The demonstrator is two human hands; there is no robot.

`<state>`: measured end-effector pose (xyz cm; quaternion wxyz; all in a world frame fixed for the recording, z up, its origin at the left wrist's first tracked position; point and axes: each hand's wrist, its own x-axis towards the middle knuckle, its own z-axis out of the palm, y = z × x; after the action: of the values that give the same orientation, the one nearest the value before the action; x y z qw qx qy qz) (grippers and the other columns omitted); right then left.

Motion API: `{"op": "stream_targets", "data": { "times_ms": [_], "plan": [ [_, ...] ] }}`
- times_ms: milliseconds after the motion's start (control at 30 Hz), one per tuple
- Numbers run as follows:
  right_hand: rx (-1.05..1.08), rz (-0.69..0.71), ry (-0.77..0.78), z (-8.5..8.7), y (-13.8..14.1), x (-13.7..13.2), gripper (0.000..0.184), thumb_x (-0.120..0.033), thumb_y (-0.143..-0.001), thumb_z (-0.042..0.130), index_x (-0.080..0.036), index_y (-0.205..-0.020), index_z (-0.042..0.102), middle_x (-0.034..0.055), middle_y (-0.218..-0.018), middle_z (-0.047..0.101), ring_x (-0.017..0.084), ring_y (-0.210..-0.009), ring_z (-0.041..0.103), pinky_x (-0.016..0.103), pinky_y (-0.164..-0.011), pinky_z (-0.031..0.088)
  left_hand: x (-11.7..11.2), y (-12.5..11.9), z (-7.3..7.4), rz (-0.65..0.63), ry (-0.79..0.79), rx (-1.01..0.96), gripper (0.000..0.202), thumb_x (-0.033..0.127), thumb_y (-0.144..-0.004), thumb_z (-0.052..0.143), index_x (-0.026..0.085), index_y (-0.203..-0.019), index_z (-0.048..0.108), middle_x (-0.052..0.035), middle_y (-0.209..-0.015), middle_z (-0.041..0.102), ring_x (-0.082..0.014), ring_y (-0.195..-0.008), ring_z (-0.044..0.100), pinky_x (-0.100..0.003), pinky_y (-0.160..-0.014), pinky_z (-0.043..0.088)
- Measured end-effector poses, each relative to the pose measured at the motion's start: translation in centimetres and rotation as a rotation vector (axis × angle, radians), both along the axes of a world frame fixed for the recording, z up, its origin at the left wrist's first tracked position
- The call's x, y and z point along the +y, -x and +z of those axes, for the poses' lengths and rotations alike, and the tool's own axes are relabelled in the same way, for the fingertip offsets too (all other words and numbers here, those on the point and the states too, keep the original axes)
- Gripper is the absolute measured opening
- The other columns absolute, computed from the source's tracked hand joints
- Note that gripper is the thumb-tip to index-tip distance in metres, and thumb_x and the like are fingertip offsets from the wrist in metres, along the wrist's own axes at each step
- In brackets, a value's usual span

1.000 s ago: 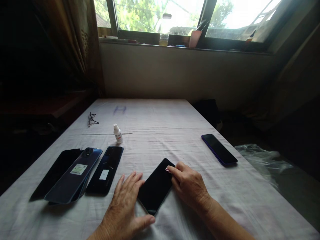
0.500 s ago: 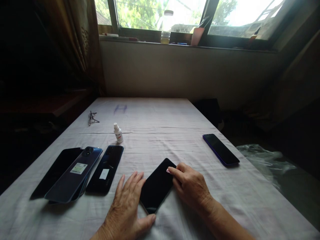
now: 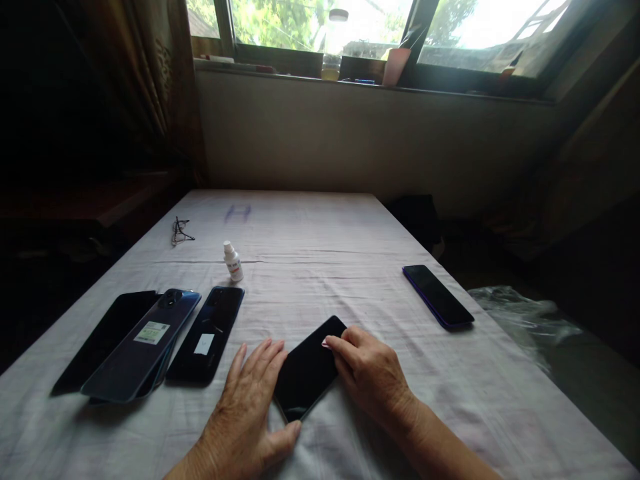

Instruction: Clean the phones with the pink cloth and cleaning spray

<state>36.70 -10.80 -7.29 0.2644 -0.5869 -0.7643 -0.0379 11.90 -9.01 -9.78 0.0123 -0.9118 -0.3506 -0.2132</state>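
Note:
A black smartphone (image 3: 307, 375) lies screen up and slanted on the cloth between my hands. My left hand (image 3: 245, 413) rests along its left edge, fingers stretched out, with the thumb at the bottom corner. Over the phone's upper right side, my right hand (image 3: 373, 367) is closed, pinching a small pinkish-white piece (image 3: 327, 343) against the screen. Most of that piece is hidden by the fingers, and its material cannot be made out.
Left of my hands lie a phone with a white label (image 3: 220, 317) and several stacked phones (image 3: 133, 353). Beyond stand a small white bottle (image 3: 233, 263) and folded eyeglasses (image 3: 181, 231). A purple-edged phone (image 3: 437, 297) lies near the table's right edge.
My right hand and the pinched piece have shifted slightly left and down across the screen. My left hand stays at the phone's edge. The whole view has moved a little.

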Motion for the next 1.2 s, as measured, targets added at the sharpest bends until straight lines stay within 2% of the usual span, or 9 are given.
{"op": "stream_targets", "data": {
  "times_ms": [133, 300, 400, 667, 800, 1067, 1200],
  "plan": [
    [0.023, -0.029, -0.067, -0.1, -0.1, 0.2, 0.024, -0.019, -0.102, 0.05, -0.02, -0.1, 0.074, 0.0027, -0.08, 0.066, 0.015, -0.07, 0.061, 0.025, -0.064, 0.04, 0.1, 0.1, 0.1, -0.01, 0.024, -0.001, 0.084, 0.029, -0.071, 0.07, 0.015, -0.147, 0.038, -0.0145, -0.148, 0.056, -0.0313, -0.14, 0.048, -0.053, -0.124, 0.023],
    [-0.023, 0.104, -0.048, 0.0, 1.6, -0.5, 0.026, -0.015, -0.098, 0.049, -0.017, -0.113, 0.071, 0.0055, -0.087, 0.066, 0.016, -0.075, 0.06, 0.025, -0.067, 0.042, 0.1, 0.2, -0.2, -0.017, 0.055, -0.015, 0.085, 0.028, -0.072, 0.069, 0.017, -0.149, 0.036, -0.0143, -0.15, 0.054, -0.0331, -0.14, 0.048, -0.056, -0.122, 0.026],
    [-0.07, 0.127, -0.022, 0.0, 2.3, -0.5, 0.027, -0.013, -0.096, 0.052, -0.018, -0.115, 0.07, 0.0056, -0.087, 0.065, 0.018, -0.075, 0.058, 0.027, -0.068, 0.042, 0.1, 0.1, -0.2, -0.015, 0.069, -0.022, 0.085, 0.028, -0.072, 0.068, 0.018, -0.15, 0.035, -0.014, -0.15, 0.054, -0.0331, -0.14, 0.048, -0.057, -0.122, 0.026],
    [-0.158, -0.054, -0.054, -0.6, 0.8, 1.5, 0.023, -0.011, -0.094, 0.058, -0.022, -0.107, 0.073, 0.0046, -0.085, 0.067, 0.018, -0.075, 0.059, 0.027, -0.067, 0.039, 0.1, 0.1, -0.1, -0.011, 0.081, -0.029, 0.084, 0.027, -0.072, 0.068, 0.019, -0.149, 0.036, -0.0134, -0.15, 0.054, -0.033, -0.14, 0.049, -0.057, -0.122, 0.026],
    [-0.196, -0.079, -0.029, -0.5, 1.0, 1.7, 0.021, -0.012, -0.094, 0.059, -0.021, -0.106, 0.073, 0.0046, -0.086, 0.067, 0.018, -0.075, 0.06, 0.028, -0.066, 0.039, 0.1, 0.1, -0.2, -0.007, 0.07, -0.026, 0.084, 0.027, -0.071, 0.068, 0.019, -0.148, 0.036, -0.0138, -0.15, 0.055, -0.0328, -0.14, 0.049, -0.057, -0.123, 0.026],
    [-0.215, 0.057, -0.013, 0.0, 3.6, 1.4, 0.017, -0.013, -0.09, 0.067, -0.019, -0.106, 0.071, 0.0038, -0.087, 0.068, 0.019, -0.074, 0.059, 0.03, -0.066, 0.04, 0.2, 0.3, -1.5, 0.001, 0.072, -0.03, 0.09, 0.028, -0.071, 0.068, 0.02, -0.152, 0.031, -0.0132, -0.153, 0.051, -0.0322, -0.143, 0.045, -0.055, -0.125, 0.018],
    [-0.198, 0.108, -0.009, 0.1, 4.1, 1.3, 0.015, -0.015, -0.093, 0.065, -0.019, -0.106, 0.07, 0.0038, -0.087, 0.068, 0.019, -0.073, 0.059, 0.03, -0.067, 0.041, 0.3, 0.2, -1.3, 0.002, 0.084, -0.032, 0.092, 0.026, -0.069, 0.067, 0.021, -0.152, 0.029, -0.0131, -0.152, 0.052, -0.0334, -0.141, 0.048, -0.057, -0.123, 0.023]
  ]
}}
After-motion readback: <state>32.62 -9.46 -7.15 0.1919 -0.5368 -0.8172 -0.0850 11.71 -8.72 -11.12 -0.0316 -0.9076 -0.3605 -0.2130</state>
